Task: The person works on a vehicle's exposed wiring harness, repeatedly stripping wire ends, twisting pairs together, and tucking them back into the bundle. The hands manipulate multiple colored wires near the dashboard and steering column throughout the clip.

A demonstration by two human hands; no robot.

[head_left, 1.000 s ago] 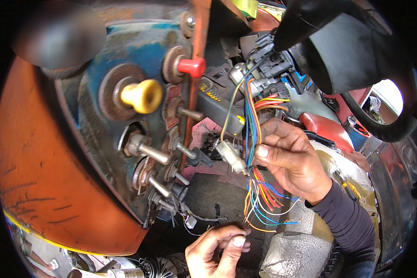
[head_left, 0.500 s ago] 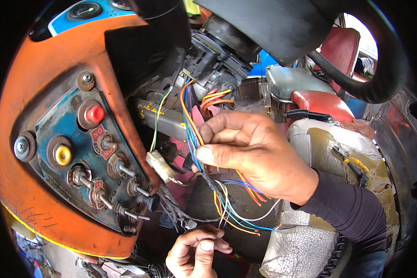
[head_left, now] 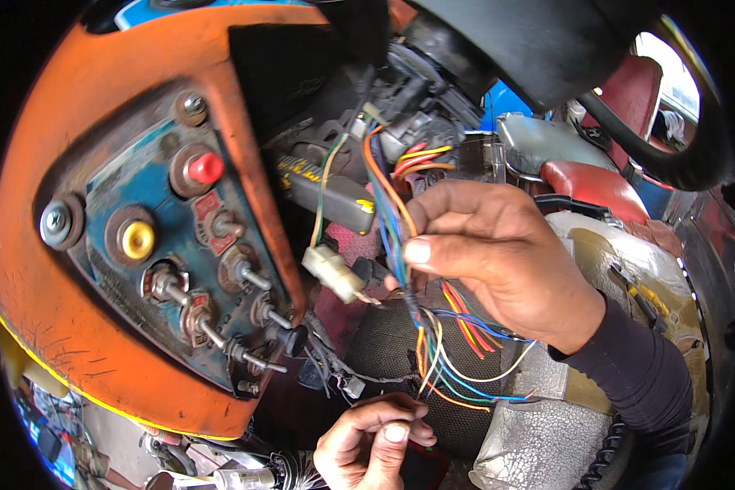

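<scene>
My right hand (head_left: 498, 261) pinches a wire bundle (head_left: 392, 220) of orange, blue and other coloured wires between thumb and fingers. Below that grip, dark wrapping binds the bundle, and loose ends (head_left: 457, 384) fan out in white, blue, green, orange and red. At the bottom middle is my left hand (head_left: 376, 445), thumb and fingers closed together. A thin pale wire comes down to its fingertips; whether it is gripped there is unclear. A white plastic connector (head_left: 332, 272) hangs on thin green and tan wires, left of the bundle.
On the left, an orange console (head_left: 139, 57) carries a blue switch panel (head_left: 122, 192) with toggles and push buttons. A black steering wheel (head_left: 670, 155) arches over the upper right. A cracked, taped seat (head_left: 539, 441) stands at right, with pliers (head_left: 637, 298) on it.
The whole view has shifted, so the console and both hands appear farther right. The right hand still grips the bundle, and the left keeps its closed pose.
</scene>
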